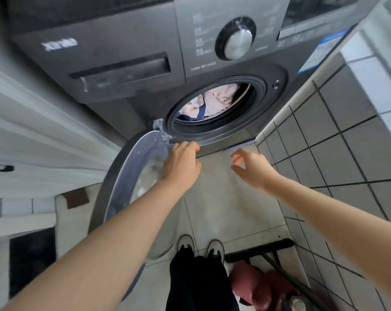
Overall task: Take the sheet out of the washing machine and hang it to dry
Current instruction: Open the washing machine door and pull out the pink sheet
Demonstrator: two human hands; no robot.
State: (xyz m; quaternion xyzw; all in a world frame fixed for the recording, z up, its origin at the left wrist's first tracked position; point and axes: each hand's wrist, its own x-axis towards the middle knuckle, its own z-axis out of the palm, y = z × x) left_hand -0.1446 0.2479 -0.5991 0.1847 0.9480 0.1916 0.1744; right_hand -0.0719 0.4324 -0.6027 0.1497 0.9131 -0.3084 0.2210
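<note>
With the washing machine door (127, 182) swung wide to the left to free the drum opening, the pale sheet (214, 99) lay bunched inside the drum, while the left hand (181, 162), fingers loosely curled, and the right hand (250, 168), fingers spread, reached toward it empty.

Washing machine (127, 63): dark grey front-loader, round door (131, 176) swung fully open to the left. Sheet (214, 102) lies bunched inside the drum, pale pink or cream with a dark blue band, possibly mixed with other laundry.
</note>
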